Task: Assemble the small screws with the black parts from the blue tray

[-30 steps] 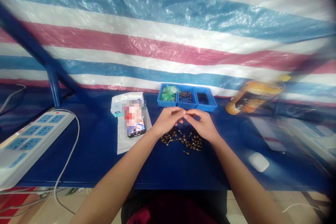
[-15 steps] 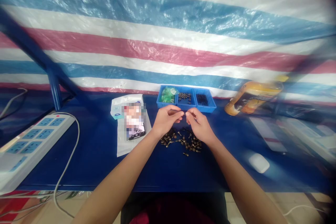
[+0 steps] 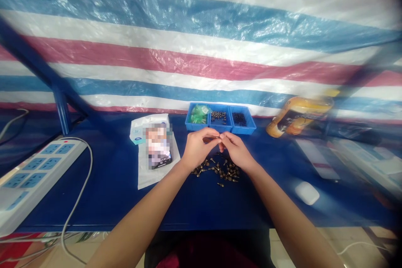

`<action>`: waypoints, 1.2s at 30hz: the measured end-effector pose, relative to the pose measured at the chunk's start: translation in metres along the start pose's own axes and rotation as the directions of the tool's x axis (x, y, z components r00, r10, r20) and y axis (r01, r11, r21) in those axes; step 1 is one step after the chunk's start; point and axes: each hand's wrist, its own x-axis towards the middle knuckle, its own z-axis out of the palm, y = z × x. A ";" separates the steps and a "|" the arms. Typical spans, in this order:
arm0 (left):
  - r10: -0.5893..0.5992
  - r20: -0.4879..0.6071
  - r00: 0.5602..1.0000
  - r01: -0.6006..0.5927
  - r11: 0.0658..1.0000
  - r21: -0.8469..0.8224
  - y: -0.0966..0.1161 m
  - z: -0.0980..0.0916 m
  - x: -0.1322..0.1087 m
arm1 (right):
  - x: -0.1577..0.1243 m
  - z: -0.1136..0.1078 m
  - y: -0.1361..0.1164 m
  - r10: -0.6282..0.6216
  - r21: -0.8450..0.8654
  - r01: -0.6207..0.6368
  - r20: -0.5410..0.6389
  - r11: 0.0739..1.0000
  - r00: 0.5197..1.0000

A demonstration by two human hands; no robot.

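My left hand (image 3: 198, 147) and my right hand (image 3: 238, 150) meet at the fingertips above the table, both pinched closed. A tiny brass-coloured piece (image 3: 217, 137), looking like a small screw, shows at the left fingertips. The right thumb and fingers press against its end; whether they hold a second part is hidden. Under and in front of the hands lies a loose pile of small brassy screws (image 3: 223, 171). Just behind them stands a blue three-part tray (image 3: 220, 130), with a green plastic bag (image 3: 200, 113), small metal parts (image 3: 219, 116) and black parts (image 3: 239, 119) in its compartments.
A phone (image 3: 159, 150) lies on a white packet (image 3: 145, 178) to the left. Farther left is a power strip (image 3: 40, 176) with a looping cable (image 3: 86, 176). At right are a tilted bottle (image 3: 298, 113), a flat pale object (image 3: 317, 159) and a white case (image 3: 307, 193).
My right fingertips have closed in against the left ones, so the hands now touch. The whole view has shifted slightly; tray and pile look the same.
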 end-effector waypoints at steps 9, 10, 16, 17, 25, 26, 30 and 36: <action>-0.060 -0.020 0.998 0.061 0.996 0.061 0.003 0.001 0.000 | 0.001 -0.001 0.001 0.026 0.101 -0.022 -0.043 0.995 0.999; -0.061 -0.012 0.998 0.061 0.996 0.062 0.003 0.001 0.000 | 0.002 -0.001 0.001 0.029 0.116 -0.024 -0.042 0.993 0.999; -0.084 -0.011 0.996 0.085 0.994 0.070 0.007 0.001 0.000 | 0.004 -0.001 0.003 0.156 0.203 -0.142 -0.055 0.969 0.986; -0.086 -0.016 0.996 0.087 0.993 0.076 0.008 0.000 0.000 | 0.004 -0.001 0.003 0.185 0.191 -0.169 -0.069 0.967 0.980; -0.098 -0.060 0.993 0.104 0.989 0.107 0.003 -0.005 0.002 | 0.004 -0.002 0.005 0.118 0.201 -0.069 -0.242 0.977 0.963; -0.106 -0.071 0.992 0.113 0.988 0.105 0.003 -0.005 0.002 | 0.004 -0.003 0.006 0.090 0.138 -0.059 -0.233 0.989 0.968; -0.117 -0.109 0.987 0.129 0.986 0.103 0.001 -0.007 0.004 | -0.001 -0.010 0.001 -0.041 -0.295 0.044 0.014 0.955 0.999; -0.129 -0.141 0.982 0.141 0.987 0.080 0.001 -0.008 0.004 | -0.014 -0.012 -0.016 0.019 -0.638 0.205 0.325 0.742 0.945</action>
